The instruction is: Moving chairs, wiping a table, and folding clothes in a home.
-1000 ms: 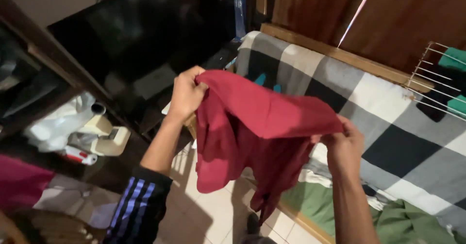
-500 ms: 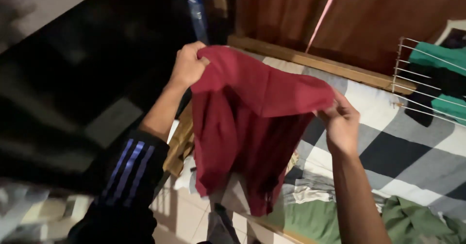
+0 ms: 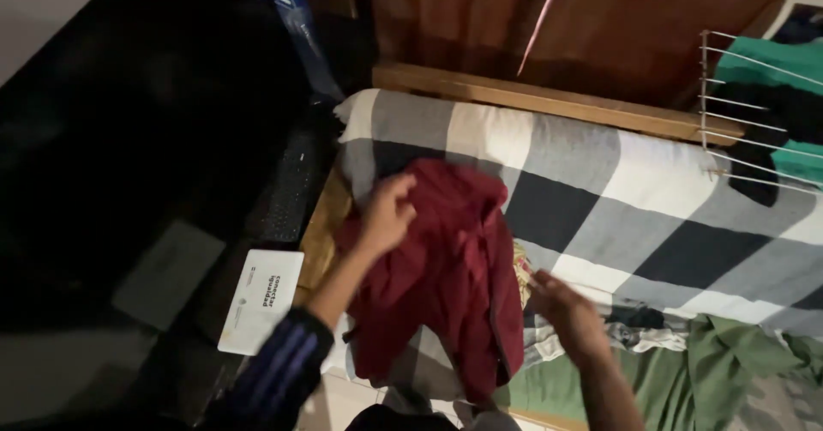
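On the checked bed (image 3: 651, 182), near its left edge, the dark red garment (image 3: 446, 277) lies bunched up, top w/ the pillow end, bottom hanging over the bed's near side toward the floor. Left hand (image 3: 386, 217) is down on its upper left part, fingers curled into the cloth; looks like a pinch grip but can't tell for sure, bit of blur. Right hand (image 3: 566, 311) is off the cloth, just beside its right edge, fingers spread wide, holding nothing.

Long axis runs roughly from the headboard side down toward the camera, slightly tilted left at the bottom. Which end is collar, can't tell; too crumpled.

To do this well, imo: keep the left hand pinning the top, bring the right hand onto the free edge, smooth outward so folds flatten, and pull the dangling part fully up onto the bed. Green cloth (image 3: 729, 362) lies near at lower right, drying rack (image 3: 746, 114) well apart.
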